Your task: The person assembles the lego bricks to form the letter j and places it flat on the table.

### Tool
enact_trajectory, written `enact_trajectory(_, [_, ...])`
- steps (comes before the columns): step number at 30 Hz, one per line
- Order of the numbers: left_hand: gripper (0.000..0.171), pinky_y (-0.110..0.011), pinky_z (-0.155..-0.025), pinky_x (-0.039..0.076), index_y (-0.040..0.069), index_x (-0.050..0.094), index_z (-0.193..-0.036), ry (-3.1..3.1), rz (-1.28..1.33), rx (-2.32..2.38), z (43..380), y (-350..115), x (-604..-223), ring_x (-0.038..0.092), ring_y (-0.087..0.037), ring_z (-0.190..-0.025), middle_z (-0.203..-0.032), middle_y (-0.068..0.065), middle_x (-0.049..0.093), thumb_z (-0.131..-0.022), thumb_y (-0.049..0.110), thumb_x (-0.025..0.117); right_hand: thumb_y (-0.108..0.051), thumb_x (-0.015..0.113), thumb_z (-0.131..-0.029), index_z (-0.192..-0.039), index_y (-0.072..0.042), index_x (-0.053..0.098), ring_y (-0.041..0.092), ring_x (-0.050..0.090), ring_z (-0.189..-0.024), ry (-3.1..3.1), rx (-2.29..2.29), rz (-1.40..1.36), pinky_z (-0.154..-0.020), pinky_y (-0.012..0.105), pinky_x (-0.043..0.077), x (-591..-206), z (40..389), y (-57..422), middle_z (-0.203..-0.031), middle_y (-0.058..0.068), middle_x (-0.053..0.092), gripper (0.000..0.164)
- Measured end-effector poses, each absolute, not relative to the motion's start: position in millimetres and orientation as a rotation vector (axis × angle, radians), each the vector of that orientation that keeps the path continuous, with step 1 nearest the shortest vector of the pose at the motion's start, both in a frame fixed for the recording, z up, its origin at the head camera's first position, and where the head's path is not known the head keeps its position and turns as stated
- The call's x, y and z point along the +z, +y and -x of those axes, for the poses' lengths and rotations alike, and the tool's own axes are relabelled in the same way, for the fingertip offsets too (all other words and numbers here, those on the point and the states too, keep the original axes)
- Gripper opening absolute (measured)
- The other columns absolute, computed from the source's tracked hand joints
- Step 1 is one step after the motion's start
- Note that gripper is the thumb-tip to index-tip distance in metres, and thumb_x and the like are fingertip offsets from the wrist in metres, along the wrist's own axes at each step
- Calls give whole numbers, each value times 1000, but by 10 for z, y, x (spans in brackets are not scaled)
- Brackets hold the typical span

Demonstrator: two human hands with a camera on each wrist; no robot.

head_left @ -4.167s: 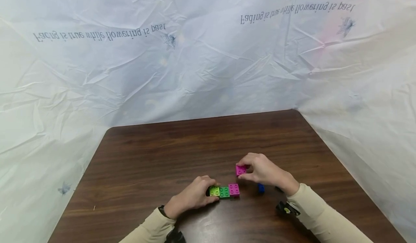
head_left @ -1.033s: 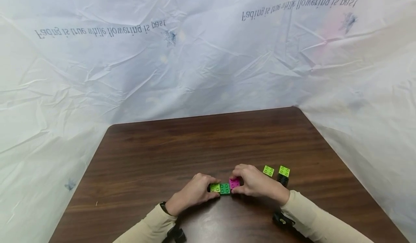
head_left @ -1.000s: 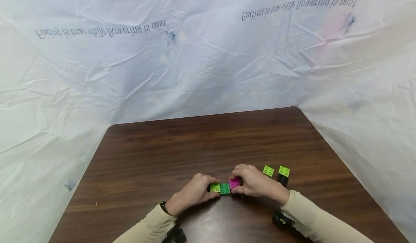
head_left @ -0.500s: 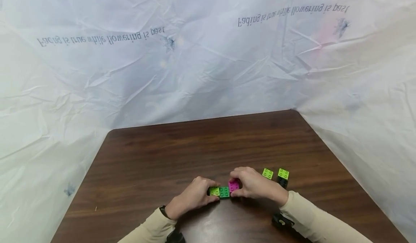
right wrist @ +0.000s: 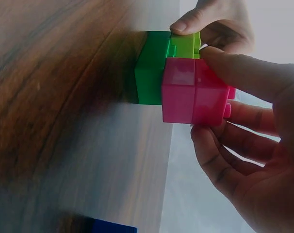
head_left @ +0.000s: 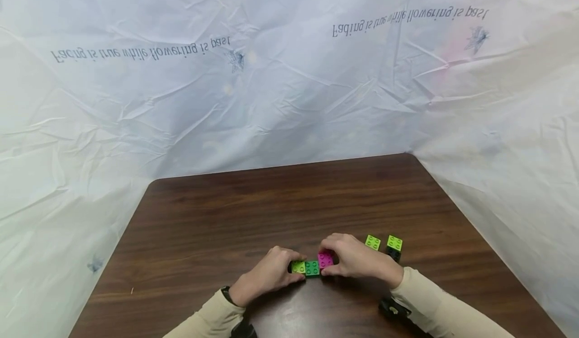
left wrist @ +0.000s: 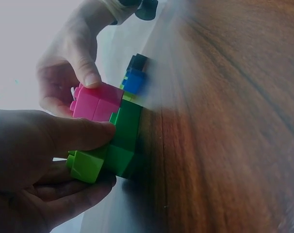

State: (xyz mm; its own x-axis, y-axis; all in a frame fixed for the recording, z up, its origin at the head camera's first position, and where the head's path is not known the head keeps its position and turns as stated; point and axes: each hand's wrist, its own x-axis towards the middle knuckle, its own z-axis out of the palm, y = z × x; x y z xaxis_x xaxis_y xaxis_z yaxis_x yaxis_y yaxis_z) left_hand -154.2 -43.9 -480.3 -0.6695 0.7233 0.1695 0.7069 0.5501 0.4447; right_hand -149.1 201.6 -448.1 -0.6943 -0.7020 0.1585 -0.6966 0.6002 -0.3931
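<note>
A lime brick (head_left: 298, 267) sits on a green brick base (left wrist: 127, 124), whose studs (head_left: 312, 268) show in the middle. My left hand (head_left: 267, 271) pinches the lime brick between thumb and fingers at the left end. At the right end, two stacked pink bricks (right wrist: 188, 92) stand on the green base and rise above the lime one. My right hand (head_left: 355, 257) grips the pink pair, thumb on one side and fingers on the other. Whether the pink pair is fully pressed down cannot be told.
Right of my right hand stand a lime brick (head_left: 373, 242) and another lime brick (head_left: 395, 242) with a black brick (head_left: 393, 254) beside it. A blue brick (left wrist: 135, 81) shows in the left wrist view. White sheeting (head_left: 289, 77) surrounds the wooden table (head_left: 217, 217).
Some seconds ago my right hand held one pink brick beyond the row; now it is stacked on the other pink brick. Over the last second both hands have stayed nearly still.
</note>
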Motion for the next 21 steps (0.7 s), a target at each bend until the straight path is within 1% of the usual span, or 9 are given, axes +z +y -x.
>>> enact_trajectory(6, [33,-13,-71,50,9,73,-110,2739,-1272,756,1539,-435,-4807,64,-1,-89,-101,2,74,-82,27,79,-35,79,-81,-104,-12,69,7,58,-81,2797,-699,1206,-69,21,48,-4487,1479,2035,-93,-7,63,34])
enact_trajectory(9, [33,-13,-71,50,9,74,-109,2742,-1280,757,1538,-434,-4815,64,-1,-89,-101,1,74,-82,26,80,-36,77,-83,-106,-11,70,7,59,-83,2795,-733,1184,-70,22,49,-4485,1471,2043,-96,-7,64,35])
enact_trajectory(13, [33,-13,-70,49,9,74,-108,2750,-1283,759,1535,-432,-4827,64,0,-87,-99,2,74,-81,26,80,-36,74,-86,-107,-11,70,5,59,-84,2827,-798,1149,-72,24,50,-4489,1473,2065,-97,-6,66,32])
enact_trajectory(17, [34,-13,-70,49,9,74,-109,2759,-1278,755,1529,-425,-4838,63,0,-87,-100,2,74,-81,26,80,-34,71,-89,-107,-11,70,10,62,-85,2861,-857,1124,-72,27,52,-4481,1493,2101,-97,-1,68,30])
enact_trajectory(21, [35,-14,-72,50,9,73,-111,2744,-1263,760,1535,-420,-4838,64,-1,-91,-102,2,74,-82,27,80,-35,71,-89,-109,-13,69,14,64,-87,2893,-867,1101,-73,27,53,-4449,1521,2147,-100,2,69,30])
